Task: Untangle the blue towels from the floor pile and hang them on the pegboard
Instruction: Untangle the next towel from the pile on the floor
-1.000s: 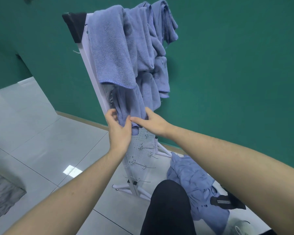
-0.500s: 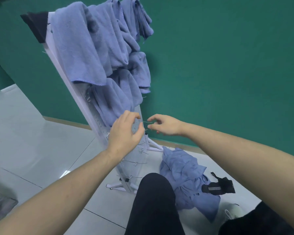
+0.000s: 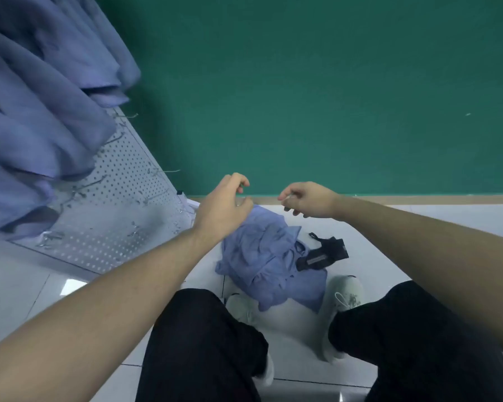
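Both hands hung in the air above the pile (image 3: 269, 259), the one heap of blue towels on the floor; how many towels it held could not be counted. The left hand (image 3: 222, 208) was over the pile's near-left edge, fingers loosely curled and holding nothing. The right hand (image 3: 307, 200) was just beyond the pile's far edge, fingers also loosely curled and empty. One black strap (image 3: 323, 255) lay against the pile's right side. Two pale shoes (image 3: 344, 297) stood on the near side of the pile. Left of the pile leaned one pegboard (image 3: 122, 181), with several hung towels (image 3: 41, 111) draped over its upper part, too bunched and blurred to count.
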Demonstrator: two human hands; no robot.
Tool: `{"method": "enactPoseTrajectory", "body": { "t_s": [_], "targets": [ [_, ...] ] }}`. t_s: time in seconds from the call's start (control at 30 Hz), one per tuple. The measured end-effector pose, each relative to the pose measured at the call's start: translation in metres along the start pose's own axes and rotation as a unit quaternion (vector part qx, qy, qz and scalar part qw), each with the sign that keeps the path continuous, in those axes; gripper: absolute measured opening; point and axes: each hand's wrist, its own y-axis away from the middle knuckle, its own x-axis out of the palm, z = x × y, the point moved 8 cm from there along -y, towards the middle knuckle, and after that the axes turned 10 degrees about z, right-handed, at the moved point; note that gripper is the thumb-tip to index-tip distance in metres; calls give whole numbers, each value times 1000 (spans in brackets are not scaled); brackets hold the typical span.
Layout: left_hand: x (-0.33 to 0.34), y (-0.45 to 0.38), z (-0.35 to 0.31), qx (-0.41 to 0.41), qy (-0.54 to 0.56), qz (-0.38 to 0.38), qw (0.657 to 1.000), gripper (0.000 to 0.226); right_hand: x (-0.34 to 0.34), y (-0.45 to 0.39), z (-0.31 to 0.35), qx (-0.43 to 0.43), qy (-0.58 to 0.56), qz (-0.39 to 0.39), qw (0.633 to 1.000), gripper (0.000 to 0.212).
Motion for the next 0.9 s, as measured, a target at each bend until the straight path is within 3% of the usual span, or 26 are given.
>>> {"method": "enactPoseTrajectory", "body": {
  "t_s": [0.17,0.33,0.47,0.67,0.8,0.9],
  "targets": [
    [86,-62,44,-58,61,86,993,17,2,-53,-73,61,-32,-12,998,14],
    [186,-99,118,-143,51,192,970,8,32,-117,-134,98,-29,36,994,22],
    [261,-117,176,-178,82,255,947,21,67,-167,-176,123,-22,93,988,29],
    [316,-140,213,-211,87,260,938,39,94,-212,-221,144,2,147,979,25],
    [349,-147,216,-202,133,283,928,18,102,-228,-251,172,-11,149,974,21],
    [358,-139,236,-265,75,246,929,40,109,-231,-263,178,-38,133,974,26]
  ]
}}
